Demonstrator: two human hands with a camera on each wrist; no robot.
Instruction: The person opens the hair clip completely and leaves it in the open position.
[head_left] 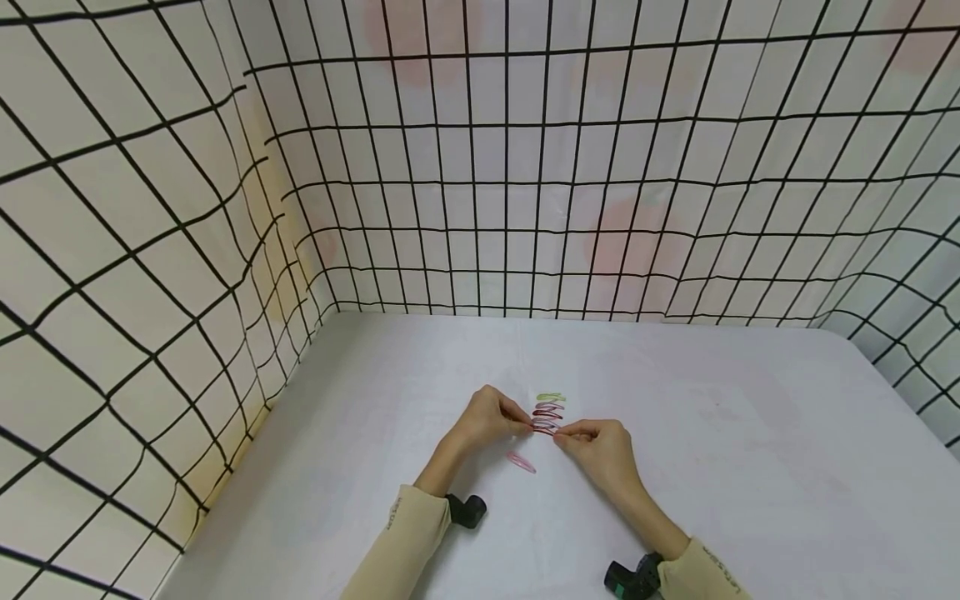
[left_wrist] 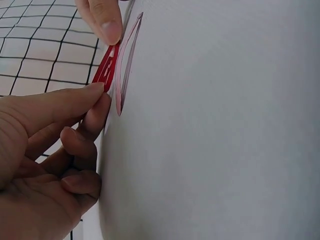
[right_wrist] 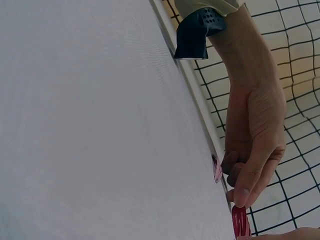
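In the left wrist view, a red snap hair clip (left_wrist: 105, 70) is pinched at one end between the thumb and finger of my left hand (head_left: 486, 418). My right hand (head_left: 602, 450) grips its opposite end, so the clip spans the small gap between both sets of fingertips. Just beyond it in the head view, red and dark red clips (head_left: 548, 408) lie in a column, with a yellow-green clip (head_left: 551, 397) at the far end. A pink hair clip (head_left: 521, 462) lies slanted on the table, nearer to me and below the left fingers.
White cloth covers the table (head_left: 750, 467). Black grid netting (head_left: 506, 183) rises along the back and both sides, with pale sheeting behind it. Each wrist carries a black camera, one at the left cuff (head_left: 467, 510) and another at the right (head_left: 634, 577).
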